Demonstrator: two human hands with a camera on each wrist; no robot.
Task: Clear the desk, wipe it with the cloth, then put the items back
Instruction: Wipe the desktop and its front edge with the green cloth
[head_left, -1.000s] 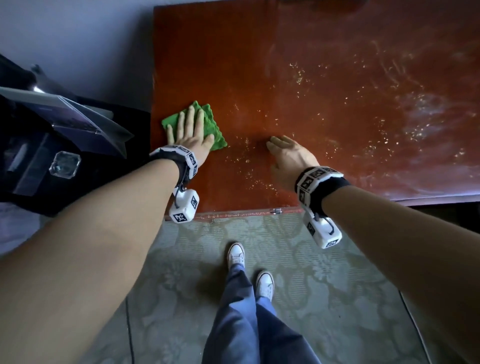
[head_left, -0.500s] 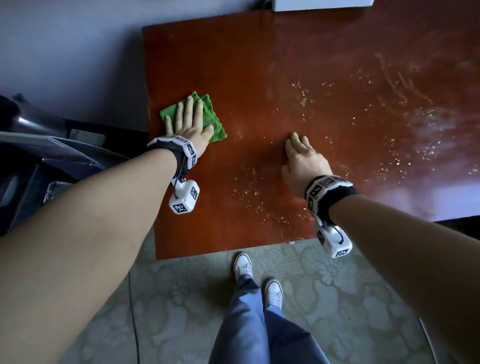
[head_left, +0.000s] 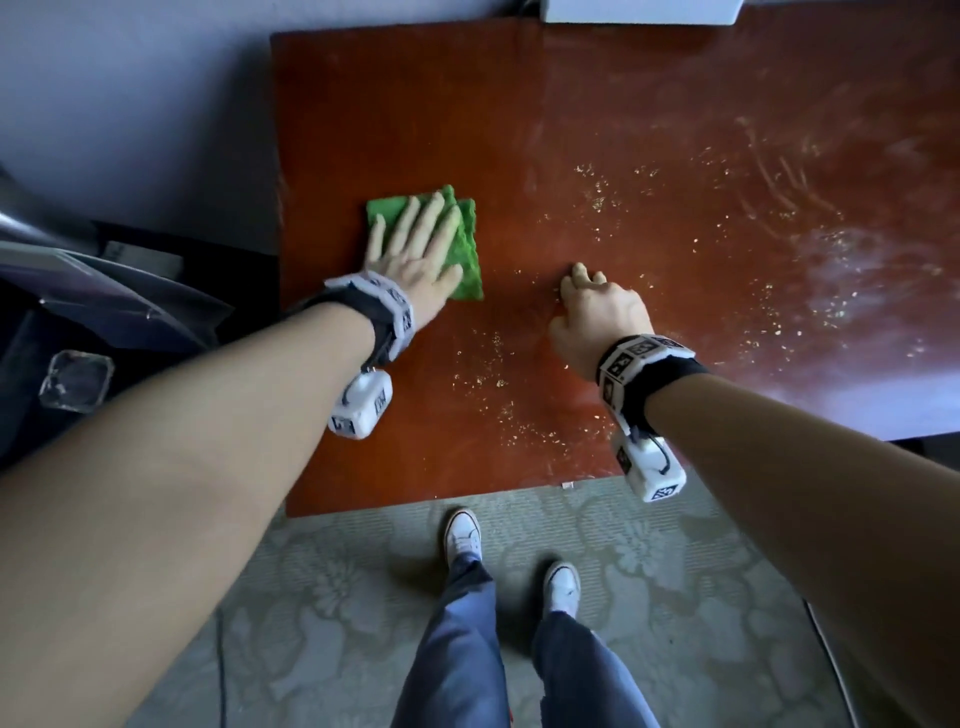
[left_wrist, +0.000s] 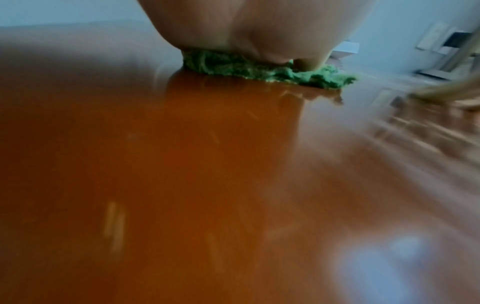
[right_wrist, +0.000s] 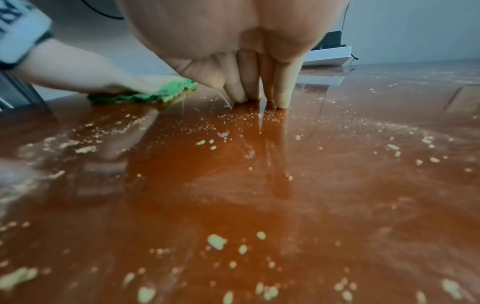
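A green cloth (head_left: 469, 260) lies on the red-brown desk (head_left: 623, 130) near its left edge. My left hand (head_left: 415, 239) presses flat on it with straight, spread fingers. In the left wrist view the cloth (left_wrist: 259, 70) bulges out under my palm (left_wrist: 246, 26). My right hand (head_left: 592, 306) is to the right of the cloth, holding nothing. Its fingertips (right_wrist: 281, 102) stand on the desk, a short gap from the cloth (right_wrist: 145, 95). Pale crumbs (head_left: 483, 374) are scattered over the desk around and behind the right hand, and they show clearly in the right wrist view (right_wrist: 217, 241).
A white box (head_left: 639, 10) sits at the desk's far edge. To the left of the desk are dark furniture and a clear glass object (head_left: 75, 382). My feet (head_left: 462, 535) stand on patterned grey carpet (head_left: 649, 561) at the desk's near edge.
My left hand has slid the cloth rightward, away from the desk's left edge, and its fingers now point up-right. My right hand's fingers have gone from lying flat to standing on their tips.
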